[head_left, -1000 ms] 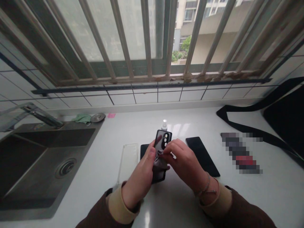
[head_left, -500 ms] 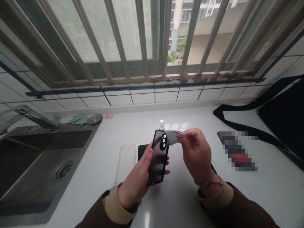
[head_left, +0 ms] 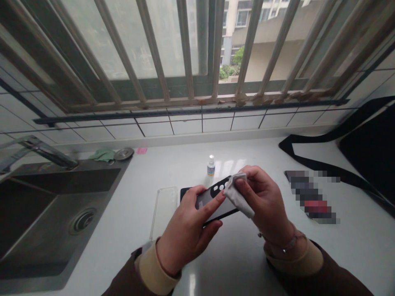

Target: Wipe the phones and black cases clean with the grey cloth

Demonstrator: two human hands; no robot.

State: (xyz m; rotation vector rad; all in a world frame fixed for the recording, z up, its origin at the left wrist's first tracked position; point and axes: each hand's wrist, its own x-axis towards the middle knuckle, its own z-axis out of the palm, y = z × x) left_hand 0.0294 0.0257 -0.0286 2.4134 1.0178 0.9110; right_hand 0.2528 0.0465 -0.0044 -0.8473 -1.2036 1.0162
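A dark, smoky phone case (head_left: 219,209) with a black rim and white-looking camera holes is tilted above the counter. My left hand (head_left: 193,228) is closed around its left part, thumb below and fingers over the back. In my right hand (head_left: 267,197) a light grey cloth (head_left: 239,195) is pinched, lying against the case's right end beside the camera holes. Just behind the case stands a small white spray bottle (head_left: 211,166) with a coloured label. A clear phone case (head_left: 163,209) lies left of my hands. Part of a flat black thing (head_left: 184,192) shows behind my left hand.
At the left is a steel sink (head_left: 61,222) with a faucet (head_left: 46,152). A green cloth (head_left: 103,155), a round metal strainer (head_left: 124,153) and a pink slip (head_left: 142,151) lie behind it. To the right are a blurred-out dark object (head_left: 308,195) and a black bag with a strap (head_left: 321,158).
The case has turned from nearly upright to sloping sideways. The cloth, held off its top right edge before, now lies over its end. More of the spray bottle shows.
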